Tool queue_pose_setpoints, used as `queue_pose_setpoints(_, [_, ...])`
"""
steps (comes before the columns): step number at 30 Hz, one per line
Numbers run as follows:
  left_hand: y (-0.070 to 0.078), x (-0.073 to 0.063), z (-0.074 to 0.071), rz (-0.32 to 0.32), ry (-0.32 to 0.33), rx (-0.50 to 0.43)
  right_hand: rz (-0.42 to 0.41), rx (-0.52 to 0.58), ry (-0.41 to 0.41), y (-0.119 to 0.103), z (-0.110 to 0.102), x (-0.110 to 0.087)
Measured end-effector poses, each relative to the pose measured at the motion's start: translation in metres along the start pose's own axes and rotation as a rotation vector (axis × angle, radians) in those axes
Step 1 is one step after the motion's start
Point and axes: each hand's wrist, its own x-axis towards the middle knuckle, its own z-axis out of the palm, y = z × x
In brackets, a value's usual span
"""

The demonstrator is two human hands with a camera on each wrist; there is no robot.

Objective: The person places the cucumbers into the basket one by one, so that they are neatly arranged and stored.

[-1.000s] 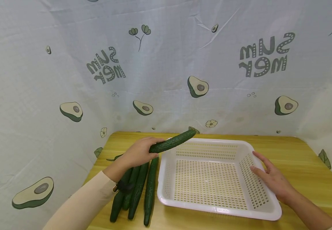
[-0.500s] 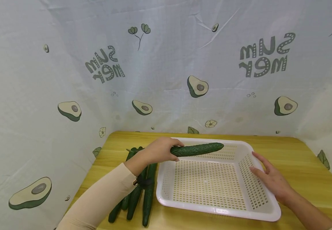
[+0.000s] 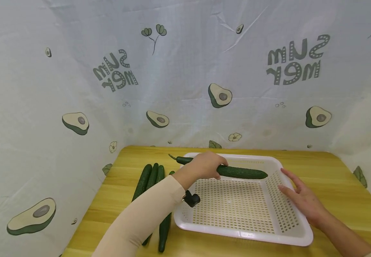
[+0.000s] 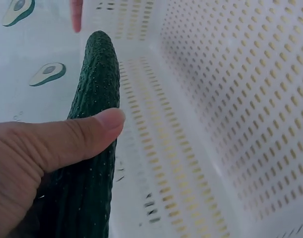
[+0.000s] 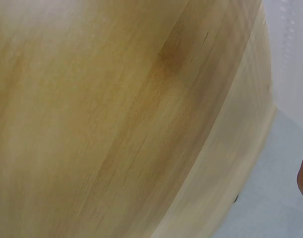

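Your left hand (image 3: pixel 206 165), gripping the cucumber (image 3: pixel 241 172), is moving farther over the basket (image 3: pixel 243 234); the cucumber is mostly spanning the inside, nearing your right hand (image 3: pixel 307 204), which is holding the rim (image 3: pixel 307 232).

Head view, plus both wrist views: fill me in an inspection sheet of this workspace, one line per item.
Surface: yellow wood-grain table.
Job's things: one cucumber held over the far side of the white basket; at least four loose cucumbers on the table, left of it, partly hidden.
Clutter: nothing seen.
Hands: left hand grips the cucumber; right hand holds the basket's right rim.
Cables: nothing seen.
Surroundings: pale avocado-print curtain.
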Motion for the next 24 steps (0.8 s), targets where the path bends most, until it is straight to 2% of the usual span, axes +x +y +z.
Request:
queue_pose_setpoints(5, [0.006, 0.014, 0.018, -0.005, 0.014, 0.061, -0.006, 0.001, 0.007, 0.000, 0.001, -0.001])
queue_pose_setpoints(13, [0.005, 0.030, 0.043, -0.013, 0.060, 0.189, -0.006, 0.021, 0.007, 0.003, 0.002, -0.001])
queue_pose_setpoints(19, [0.004, 0.037, 0.051, -0.008, 0.102, 0.239, -0.035, 0.056, -0.007, 0.004, 0.001, 0.000])
queue_pose_setpoints(24, [0.003, 0.039, 0.055, 0.000, 0.093, 0.257, -0.042, 0.065, -0.012, 0.005, 0.001, 0.002])
